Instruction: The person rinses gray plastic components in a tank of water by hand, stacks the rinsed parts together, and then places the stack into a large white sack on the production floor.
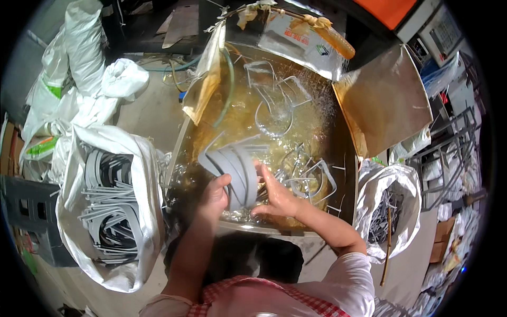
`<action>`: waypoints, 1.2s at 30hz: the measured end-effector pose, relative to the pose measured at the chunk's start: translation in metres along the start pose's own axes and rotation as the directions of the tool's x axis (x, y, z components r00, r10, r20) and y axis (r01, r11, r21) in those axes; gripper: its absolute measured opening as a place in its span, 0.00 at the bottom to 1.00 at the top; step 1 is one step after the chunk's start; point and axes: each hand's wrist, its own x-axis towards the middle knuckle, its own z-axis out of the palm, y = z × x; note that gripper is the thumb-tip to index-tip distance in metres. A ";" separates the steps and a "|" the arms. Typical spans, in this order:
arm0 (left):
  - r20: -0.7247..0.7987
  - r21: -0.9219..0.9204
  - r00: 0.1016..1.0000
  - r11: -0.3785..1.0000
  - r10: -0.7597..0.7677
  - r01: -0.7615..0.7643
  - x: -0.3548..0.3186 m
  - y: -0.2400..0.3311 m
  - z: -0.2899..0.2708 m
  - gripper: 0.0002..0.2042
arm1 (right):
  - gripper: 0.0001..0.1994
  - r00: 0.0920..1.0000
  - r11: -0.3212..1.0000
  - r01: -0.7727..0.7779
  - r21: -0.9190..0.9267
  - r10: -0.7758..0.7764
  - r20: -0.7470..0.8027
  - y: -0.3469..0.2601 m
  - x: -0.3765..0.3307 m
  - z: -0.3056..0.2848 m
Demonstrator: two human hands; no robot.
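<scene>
A stack of curved grey plastic strips [236, 170] is held up over the near part of a tub of yellowish water [237, 113]. My left hand [215, 194] grips its lower left edge, the thumb pressed on the front. Around the right edge curls my right hand [277, 196], fingers above and thumb below; its fingertips are partly hidden by the stack. Loose strip ends stick out at the top. In the water behind lie bent grey strip frames [274, 127], and more such frames [311, 182] lie right of my right hand.
At left stands a white woven sack [149, 211] holding many grey strips [113, 211]. A smaller white sack [412, 232] with dark grey pieces and a stick [389, 232] stands at right. Splashing water, a cardboard-like panel [388, 103] and a pale flap [208, 74] border the tub [353, 195].
</scene>
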 end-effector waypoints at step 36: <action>-0.003 0.312 0.958 0.909 -0.288 0.274 -0.028 -0.004 0.045 0.25 | 0.13 0.850 0.501 -0.377 0.779 0.521 0.077 0.084 0.003 0.014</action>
